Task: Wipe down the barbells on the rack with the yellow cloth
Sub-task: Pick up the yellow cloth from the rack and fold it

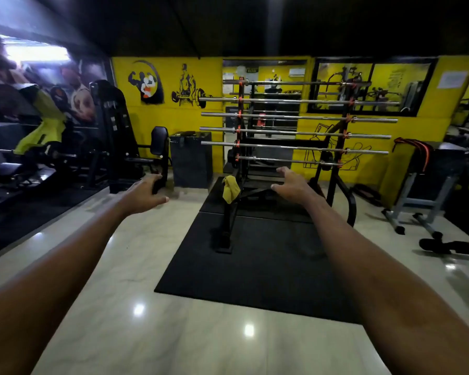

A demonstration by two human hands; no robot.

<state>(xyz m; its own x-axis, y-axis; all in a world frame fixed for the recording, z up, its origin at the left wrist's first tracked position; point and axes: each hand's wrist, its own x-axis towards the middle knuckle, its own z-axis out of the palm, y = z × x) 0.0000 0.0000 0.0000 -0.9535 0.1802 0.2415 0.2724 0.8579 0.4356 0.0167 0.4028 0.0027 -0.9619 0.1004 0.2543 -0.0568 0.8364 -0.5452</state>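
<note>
Both hands — left hand (144, 193), right hand (291, 185) — reach forward empty, fingers spread. Yellow cloth (230, 188) hangs low on the rack (240, 125), under the barbells (295, 132) — a careless grab could knock the lowest bar.

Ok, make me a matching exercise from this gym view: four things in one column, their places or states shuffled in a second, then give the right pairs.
Things:
1 yellow cloth
2 barbells
3 black mat
4 right hand

Places or states:
A flat on the floor under the rack
B held out in the air, fingers spread, holding nothing
C draped low on one end of the rack
D lying level across the rack, one above another

Pairs: 1-C, 2-D, 3-A, 4-B
</note>
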